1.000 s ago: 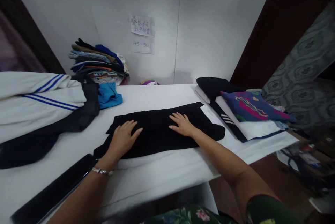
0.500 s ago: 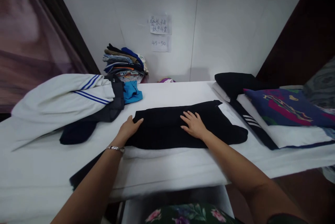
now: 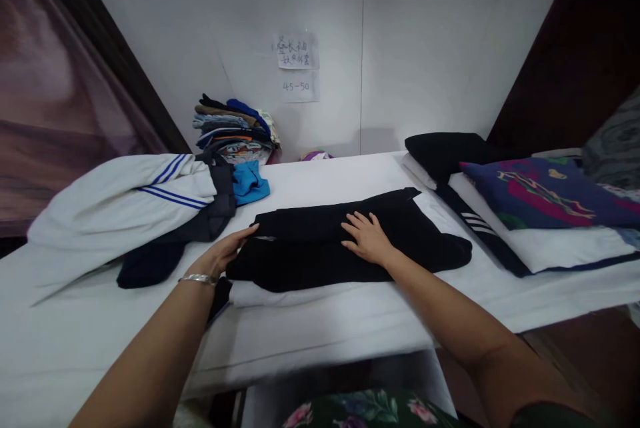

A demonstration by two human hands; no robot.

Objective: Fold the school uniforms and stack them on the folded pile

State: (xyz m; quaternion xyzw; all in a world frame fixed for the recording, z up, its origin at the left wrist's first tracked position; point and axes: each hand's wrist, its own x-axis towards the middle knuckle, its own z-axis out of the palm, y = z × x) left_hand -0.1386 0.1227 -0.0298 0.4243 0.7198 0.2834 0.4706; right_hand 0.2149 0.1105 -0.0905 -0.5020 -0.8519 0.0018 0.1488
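Observation:
A black top (image 3: 310, 258), partly folded into a long flat shape, lies on the white-covered table in front of me. My left hand (image 3: 227, 249), with a silver bracelet at the wrist, has closed on its left end, thumb on top; the other fingers are mostly hidden. A small gap shows between the layers beside the thumb. My right hand (image 3: 367, 238) rests flat on the middle of the top, fingers stretched out. Below my left wrist, a dark strip of cloth, seemingly a sleeve, hangs towards the table's front edge.
At left lie a white garment with blue stripes (image 3: 120, 195) and a blue cloth (image 3: 250, 181). A stack of folded clothes (image 3: 235, 125) stands by the wall. Folded garments (image 3: 545, 195) are piled at right. Paper notes (image 3: 297, 68) hang on the wall. The table's front edge is close to me.
My left hand has moved left and slightly down, and the top's lower left end now reaches further left. The dark strip shows less. My right hand stays on the top.

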